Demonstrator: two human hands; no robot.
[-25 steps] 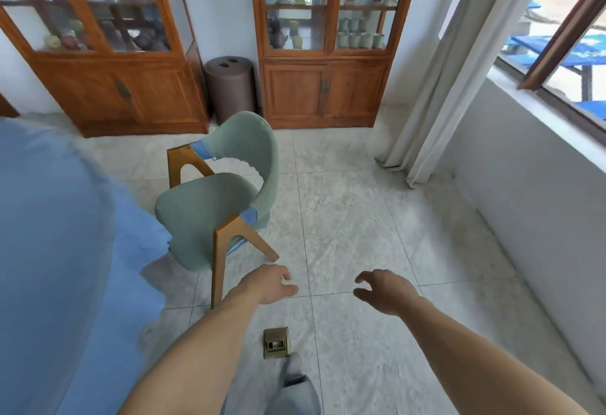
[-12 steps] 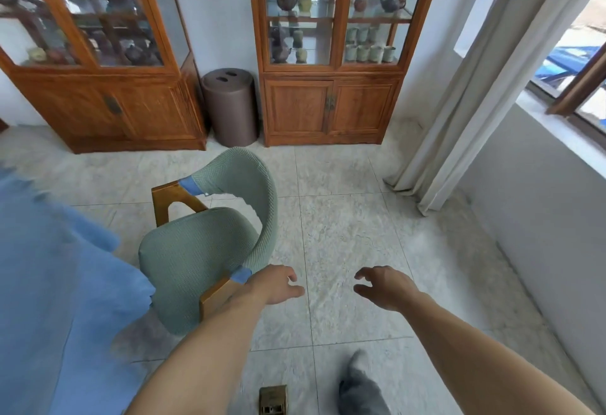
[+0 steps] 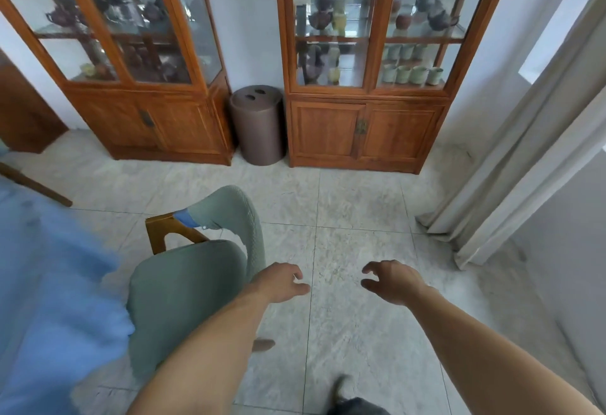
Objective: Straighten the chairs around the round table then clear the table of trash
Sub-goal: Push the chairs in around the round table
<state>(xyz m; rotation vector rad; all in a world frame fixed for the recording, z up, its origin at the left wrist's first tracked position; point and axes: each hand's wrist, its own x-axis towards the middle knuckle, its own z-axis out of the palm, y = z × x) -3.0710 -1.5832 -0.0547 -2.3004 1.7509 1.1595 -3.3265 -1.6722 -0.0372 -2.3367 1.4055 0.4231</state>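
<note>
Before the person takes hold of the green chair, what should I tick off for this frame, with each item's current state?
1. Left hand free to grip: ok, fingers loosely curled, holding nothing.
2. Right hand free: ok, also holding nothing, over bare floor.
3. Contact with the green chair: not ok, neither hand grips it yet; the left hand is beside the backrest.
4. Chair upright: ok, seat level, backrest up.
5. Chair squared to the table under the blue cloth: cannot tell, the table edge is blurred and mostly out of frame.
6. Floor beside the chair free for footing: ok, only a shoe shows there.
</note>
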